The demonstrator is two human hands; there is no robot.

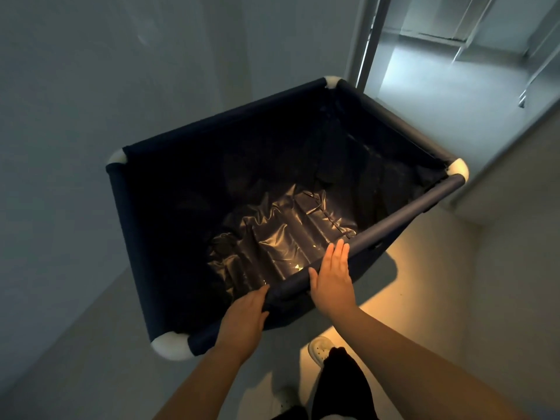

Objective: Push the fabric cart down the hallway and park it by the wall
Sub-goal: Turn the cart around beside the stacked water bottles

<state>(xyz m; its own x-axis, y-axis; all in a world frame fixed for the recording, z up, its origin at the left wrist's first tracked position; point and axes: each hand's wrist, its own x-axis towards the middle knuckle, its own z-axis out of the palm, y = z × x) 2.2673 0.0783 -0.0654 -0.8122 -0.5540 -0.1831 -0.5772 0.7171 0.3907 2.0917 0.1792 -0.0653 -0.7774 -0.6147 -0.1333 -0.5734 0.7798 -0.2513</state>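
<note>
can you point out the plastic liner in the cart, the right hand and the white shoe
plastic liner [281,241]: head view, on the shiny creased sheet at the cart bottom
right hand [333,280]: head view, on the back of the hand
white shoe [319,350]: head view, on the toe

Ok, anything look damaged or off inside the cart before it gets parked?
Only the plastic liner in the cart: crumpled on the bottom, apparently torn near its far right edge. Otherwise the cart seems empty.

The fabric cart [157,225] is dark navy with white corner joints [174,347], lined by glossy black plastic sheet [281,237], against a plain grey wall [91,71].
</note>
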